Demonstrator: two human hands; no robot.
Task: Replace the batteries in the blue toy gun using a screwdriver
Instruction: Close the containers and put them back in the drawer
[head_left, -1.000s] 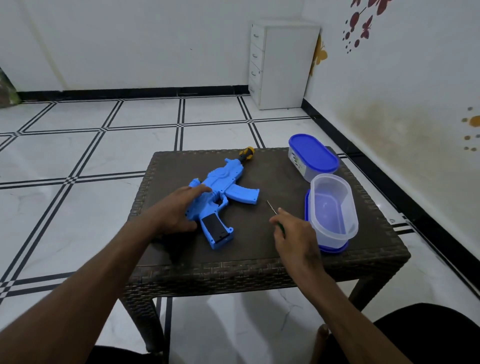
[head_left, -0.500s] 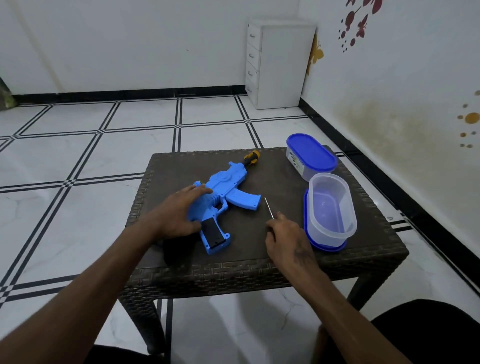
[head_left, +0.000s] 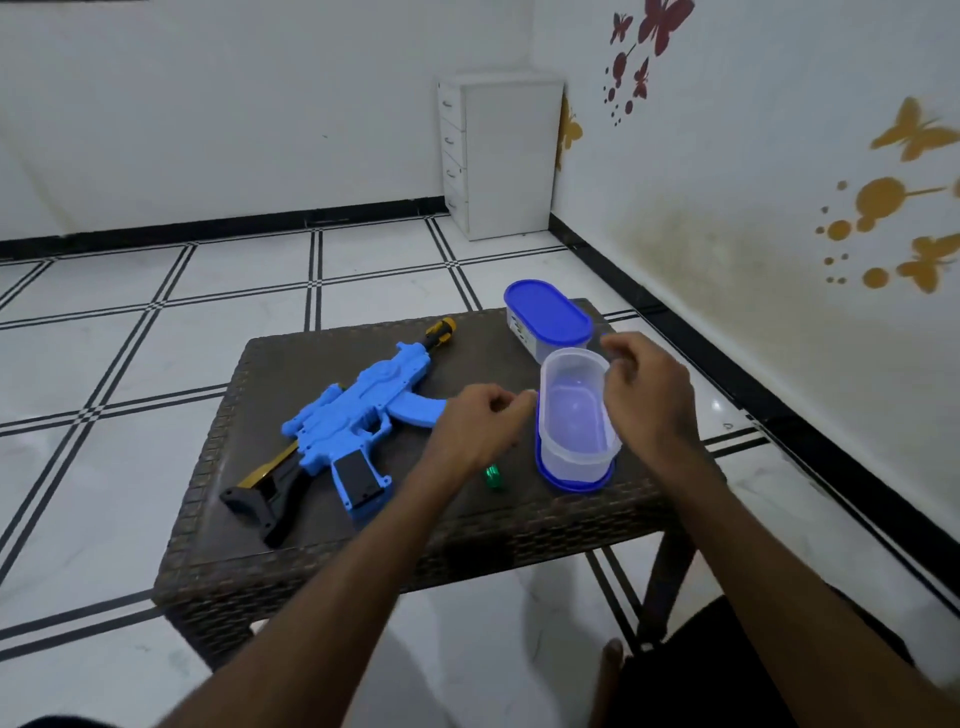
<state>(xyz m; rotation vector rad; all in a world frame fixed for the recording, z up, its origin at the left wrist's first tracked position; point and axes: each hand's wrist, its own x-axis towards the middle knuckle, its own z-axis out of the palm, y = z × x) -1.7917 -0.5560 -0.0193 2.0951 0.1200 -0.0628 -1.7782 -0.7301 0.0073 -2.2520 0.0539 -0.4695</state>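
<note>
Left hand hovering mid-frame, fingers curled, maybe pinching something tiny, can't tell | right hand hanging over the clear tub, fingers loosely curled, holding nothing | blue toy gun lying left of centre on the wicker table | green screwdriver handle peeking out below the left hand

two bare forearms, no sleeves; hands bare, no gloves; dark garment over the lap
</note>
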